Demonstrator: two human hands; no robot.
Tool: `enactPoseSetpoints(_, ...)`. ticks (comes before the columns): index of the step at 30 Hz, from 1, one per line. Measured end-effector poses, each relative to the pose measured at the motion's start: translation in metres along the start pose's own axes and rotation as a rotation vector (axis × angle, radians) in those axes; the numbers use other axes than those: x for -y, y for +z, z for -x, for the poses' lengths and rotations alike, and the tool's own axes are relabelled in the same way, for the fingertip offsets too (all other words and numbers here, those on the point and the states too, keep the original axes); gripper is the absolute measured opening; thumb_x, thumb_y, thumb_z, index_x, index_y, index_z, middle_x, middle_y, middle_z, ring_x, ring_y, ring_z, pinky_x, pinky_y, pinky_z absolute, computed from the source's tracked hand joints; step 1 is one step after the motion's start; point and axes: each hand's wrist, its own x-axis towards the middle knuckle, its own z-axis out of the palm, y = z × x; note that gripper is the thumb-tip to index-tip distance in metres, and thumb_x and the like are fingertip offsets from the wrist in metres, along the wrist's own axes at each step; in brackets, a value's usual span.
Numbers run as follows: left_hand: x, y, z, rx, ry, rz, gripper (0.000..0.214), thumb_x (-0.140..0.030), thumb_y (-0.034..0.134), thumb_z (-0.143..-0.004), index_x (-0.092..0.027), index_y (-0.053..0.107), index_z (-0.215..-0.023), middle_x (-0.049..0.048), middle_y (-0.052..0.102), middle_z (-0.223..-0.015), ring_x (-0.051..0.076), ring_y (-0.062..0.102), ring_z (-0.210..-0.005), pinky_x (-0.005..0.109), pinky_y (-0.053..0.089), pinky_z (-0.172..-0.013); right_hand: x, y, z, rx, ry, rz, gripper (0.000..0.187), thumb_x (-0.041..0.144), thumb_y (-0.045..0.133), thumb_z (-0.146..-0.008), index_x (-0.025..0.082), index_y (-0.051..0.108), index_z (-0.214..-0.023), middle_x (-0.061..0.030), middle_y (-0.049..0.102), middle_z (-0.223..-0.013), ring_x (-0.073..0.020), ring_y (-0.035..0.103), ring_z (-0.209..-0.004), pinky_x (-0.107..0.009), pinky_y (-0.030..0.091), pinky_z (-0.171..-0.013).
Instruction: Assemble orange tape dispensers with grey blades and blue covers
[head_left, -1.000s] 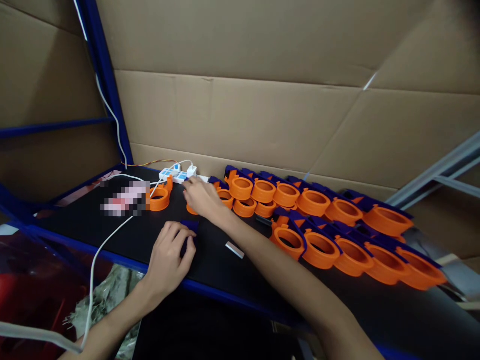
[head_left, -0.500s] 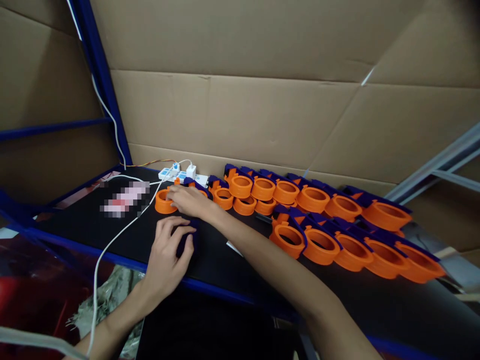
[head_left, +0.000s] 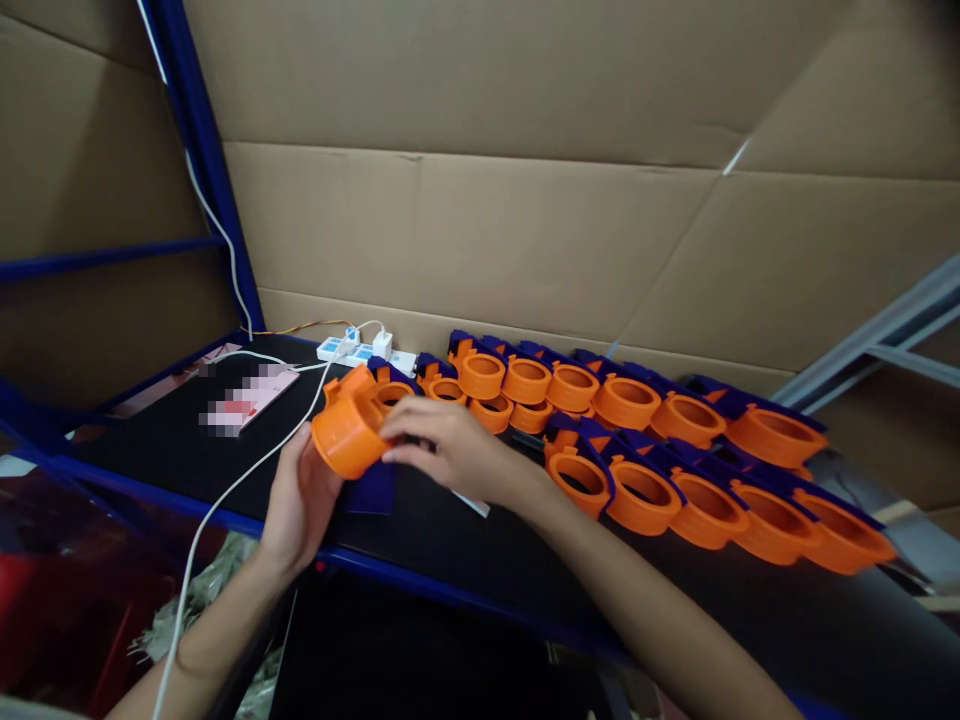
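Observation:
Held up over the front of the black tabletop (head_left: 435,535) is an orange plastic ring (head_left: 346,435), tilted, with a raised tab at its upper side. My left hand (head_left: 300,500) grips it from the left and below; some of its fingers are hidden behind it. At the ring's right edge, my right hand (head_left: 450,445) pinches the rim between thumb and fingers. A flat dark purple piece (head_left: 371,495) lies on the table below the ring. Just behind stands an orange-and-purple tape dispenser (head_left: 394,385), partly covered by the ring.
Rows of similar orange-and-purple dispensers (head_left: 645,495) stand to the right, some stacked. A white power strip (head_left: 405,360) with plugs sits by the cardboard wall (head_left: 480,220). A white cable (head_left: 225,480) crosses the left side, near a pink box (head_left: 274,385). Blue rack posts (head_left: 202,150) frame the left.
The orange ring has been lifted off the table and brought nearer, tilted. My right hand has moved toward me and right with it; my left hand has closed on its left side.

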Motion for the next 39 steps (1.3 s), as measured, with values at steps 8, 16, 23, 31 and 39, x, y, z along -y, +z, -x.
enactPoseSetpoints(8,0.002,0.000,0.011,0.053,-0.336,0.062,0.039,-0.035,0.057,-0.091,-0.012,0.064,-0.121,0.0095,0.076,-0.091,0.024,0.074,-0.080,0.038,0.061,-0.078,0.027,0.002,0.047,0.160,0.196,-0.129,0.021,0.029,0.064,-0.093,0.022,0.069,-0.112,-0.0060,0.065,-0.115,-0.0133,0.063,-0.085,-0.023,0.049,-0.069)
enactPoseSetpoints(16,0.011,0.002,0.008,0.180,-0.353,0.029,0.042,-0.034,0.055,-0.088,-0.015,0.055,-0.125,0.0095,0.073,-0.084,0.026,0.072,-0.078,0.044,0.062,-0.073,-0.006,-0.001,0.087,0.340,0.702,0.408,0.020,0.022,0.076,-0.080,0.020,0.070,-0.098,-0.0059,0.070,-0.098,-0.0198,0.065,-0.085,-0.026,0.043,-0.068)
enactPoseSetpoints(23,0.019,0.003,0.007,0.150,-0.291,-0.292,0.047,-0.046,0.062,-0.087,-0.021,0.050,-0.125,0.0052,0.072,-0.077,0.024,0.071,-0.058,0.035,0.059,-0.052,-0.017,-0.007,0.071,0.114,0.573,0.151,0.014,0.016,0.060,-0.089,0.019,0.072,-0.096,-0.0035,0.069,-0.087,-0.0142,0.062,-0.075,-0.024,0.044,-0.068)
enactPoseSetpoints(31,0.024,0.006,0.013,0.200,-0.160,-0.524,0.045,-0.047,0.062,-0.089,-0.019,0.053,-0.124,-0.0016,0.065,-0.060,0.015,0.064,-0.053,0.025,0.053,-0.058,0.001,-0.015,0.053,-0.174,0.418,-0.037,0.018,0.033,0.065,-0.092,0.022,0.075,-0.101,-0.0019,0.061,-0.085,-0.0110,0.053,-0.067,-0.023,0.041,-0.059)
enactPoseSetpoints(39,0.028,0.009,0.023,0.309,-0.233,-0.544,0.044,-0.047,0.059,-0.091,-0.019,0.052,-0.124,0.0004,0.067,-0.059,0.019,0.067,-0.054,0.028,0.053,-0.057,0.004,0.003,0.051,-0.163,0.458,-0.017,0.013,0.028,0.068,-0.089,0.021,0.074,-0.098,-0.0010,0.064,-0.080,-0.0105,0.053,-0.065,-0.022,0.042,-0.059)
